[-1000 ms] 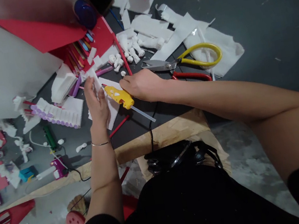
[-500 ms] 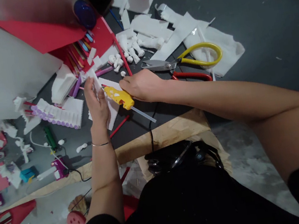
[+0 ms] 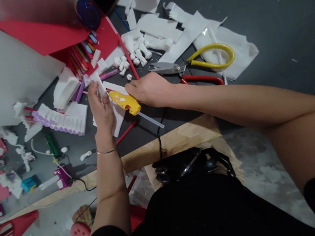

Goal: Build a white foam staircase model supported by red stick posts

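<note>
My right hand (image 3: 147,91) is closed round a yellow hot glue gun (image 3: 125,102), and a clear glue stick (image 3: 152,120) juts out of its back end. The gun's nozzle points at a white strip (image 3: 98,82) that my left hand (image 3: 101,109) holds between thumb and fingers. Where the nozzle meets the strip is partly hidden by my left thumb. Beneath the gun lies a flat white sheet (image 3: 120,120). A red stick (image 3: 126,133) rests just below it, near the table edge.
Scissors (image 3: 176,67) with yellow and red handles lie right of my hands. White twisted pieces (image 3: 141,56) and paper scraps (image 3: 158,28) are spread behind. To the left stand a white and purple ridged piece (image 3: 60,119) and a purple glue gun (image 3: 62,177). A black bag (image 3: 192,166) hangs in front.
</note>
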### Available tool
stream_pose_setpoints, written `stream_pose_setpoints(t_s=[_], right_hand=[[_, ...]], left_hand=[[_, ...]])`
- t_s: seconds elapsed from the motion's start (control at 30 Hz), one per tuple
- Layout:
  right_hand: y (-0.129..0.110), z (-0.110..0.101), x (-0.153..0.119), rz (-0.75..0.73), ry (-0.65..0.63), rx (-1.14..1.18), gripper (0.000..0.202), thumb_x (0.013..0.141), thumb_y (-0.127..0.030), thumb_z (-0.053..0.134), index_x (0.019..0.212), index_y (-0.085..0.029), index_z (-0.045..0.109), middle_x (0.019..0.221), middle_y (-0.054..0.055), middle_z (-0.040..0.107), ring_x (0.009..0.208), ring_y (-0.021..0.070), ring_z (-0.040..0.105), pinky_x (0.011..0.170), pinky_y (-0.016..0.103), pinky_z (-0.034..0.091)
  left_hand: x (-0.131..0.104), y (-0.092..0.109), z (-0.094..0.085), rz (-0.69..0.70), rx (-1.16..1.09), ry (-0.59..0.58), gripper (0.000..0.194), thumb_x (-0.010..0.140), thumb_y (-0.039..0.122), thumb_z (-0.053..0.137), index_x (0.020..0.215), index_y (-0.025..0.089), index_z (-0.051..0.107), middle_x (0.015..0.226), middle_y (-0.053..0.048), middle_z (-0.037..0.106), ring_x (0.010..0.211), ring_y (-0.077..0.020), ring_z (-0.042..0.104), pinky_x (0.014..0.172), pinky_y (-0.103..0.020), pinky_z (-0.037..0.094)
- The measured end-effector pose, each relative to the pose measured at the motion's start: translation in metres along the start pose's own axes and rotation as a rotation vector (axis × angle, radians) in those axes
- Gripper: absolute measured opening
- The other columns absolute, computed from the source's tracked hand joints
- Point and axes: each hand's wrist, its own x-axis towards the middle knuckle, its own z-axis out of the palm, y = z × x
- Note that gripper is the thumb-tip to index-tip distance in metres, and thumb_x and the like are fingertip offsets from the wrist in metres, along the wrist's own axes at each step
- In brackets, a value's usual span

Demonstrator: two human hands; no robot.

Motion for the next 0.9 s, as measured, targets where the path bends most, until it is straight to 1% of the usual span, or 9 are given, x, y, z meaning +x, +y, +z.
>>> stream_pose_setpoints(t_s=[0.1,0.2,0.3,0.37,0.43,0.53,0.67,0.77,0.9], right_hand=[[0.0,-0.001,-0.001,-0.008,-0.009,-0.009,0.039,0.109,-0.015,0.026,0.132,-0.011,0.057,0.115,0.018,0.073,0.087,0.0208,0.061,0.068,0.034,0.026],[0.0,-0.003,-0.002,0.0,-0.03,-0.017,0.041,0.109,-0.014,0.026,0.135,-0.011,0.058,0.119,0.018,0.073,0.09,0.0216,0.063,0.067,0.035,0.025],[-0.001,-0.005,-0.003,0.0,-0.023,-0.002,0.04,0.11,-0.015,0.029,0.136,-0.01,0.059,0.119,0.018,0.073,0.09,0.0211,0.063,0.067,0.034,0.025],[-0.001,-0.006,-0.004,-0.02,0.001,0.017,0.039,0.11,-0.018,0.032,0.137,-0.01,0.059,0.121,0.018,0.073,0.09,0.021,0.063,0.068,0.033,0.027],[-0.002,-0.007,-0.006,-0.031,0.008,0.026,0.041,0.11,-0.021,0.032,0.139,-0.01,0.06,0.124,0.019,0.072,0.092,0.0223,0.063,0.067,0.034,0.027],[-0.002,-0.009,-0.007,-0.008,-0.022,0.023,0.044,0.112,-0.02,0.027,0.143,-0.012,0.058,0.129,0.018,0.07,0.096,0.0233,0.063,0.067,0.035,0.026],[-0.002,-0.009,-0.007,-0.005,-0.035,0.03,0.044,0.113,-0.018,0.025,0.143,-0.012,0.056,0.132,0.018,0.069,0.097,0.0213,0.062,0.069,0.034,0.024],[-0.003,-0.009,-0.005,-0.007,-0.028,0.036,0.045,0.112,-0.014,0.025,0.143,-0.011,0.056,0.129,0.019,0.069,0.096,0.0212,0.061,0.069,0.034,0.024],[-0.005,-0.009,-0.004,-0.003,-0.039,0.023,0.045,0.111,-0.013,0.024,0.141,-0.01,0.056,0.127,0.019,0.07,0.094,0.0217,0.062,0.068,0.034,0.024]], left_hand=[[0.001,0.0,0.001,-0.016,-0.015,0.002,0.081,0.097,0.087,0.041,0.154,0.03,0.049,0.166,-0.015,0.047,0.161,-0.0339,0.042,0.139,-0.056,0.023],[0.001,0.007,0.002,-0.04,-0.029,0.027,0.084,0.095,0.089,0.042,0.151,0.027,0.05,0.165,-0.016,0.049,0.16,-0.0326,0.044,0.138,-0.054,0.026],[0.001,0.018,0.002,-0.047,-0.012,0.043,0.084,0.099,0.086,0.038,0.15,0.02,0.049,0.165,-0.021,0.05,0.158,-0.0292,0.045,0.138,-0.051,0.03],[0.0,0.024,0.002,-0.046,0.008,0.04,0.084,0.102,0.082,0.036,0.15,0.014,0.047,0.164,-0.025,0.049,0.158,-0.0278,0.045,0.137,-0.049,0.03],[0.0,0.027,0.002,-0.043,0.015,0.042,0.085,0.104,0.081,0.035,0.15,0.011,0.046,0.164,-0.027,0.049,0.158,-0.0273,0.046,0.137,-0.049,0.031],[0.001,0.023,0.003,-0.051,-0.008,0.055,0.085,0.101,0.085,0.037,0.15,0.016,0.048,0.163,-0.023,0.051,0.157,-0.0276,0.046,0.138,-0.05,0.03],[0.001,0.012,0.003,-0.082,-0.053,0.046,0.087,0.092,0.092,0.044,0.149,0.027,0.051,0.165,-0.015,0.05,0.16,-0.0322,0.043,0.139,-0.054,0.025],[0.002,0.008,0.001,-0.082,-0.045,0.037,0.086,0.093,0.092,0.044,0.15,0.028,0.052,0.165,-0.014,0.05,0.16,-0.0323,0.043,0.139,-0.054,0.024],[0.002,0.006,0.001,-0.049,0.0,0.025,0.085,0.095,0.091,0.039,0.151,0.027,0.05,0.164,-0.017,0.05,0.159,-0.0312,0.045,0.138,-0.054,0.026]])
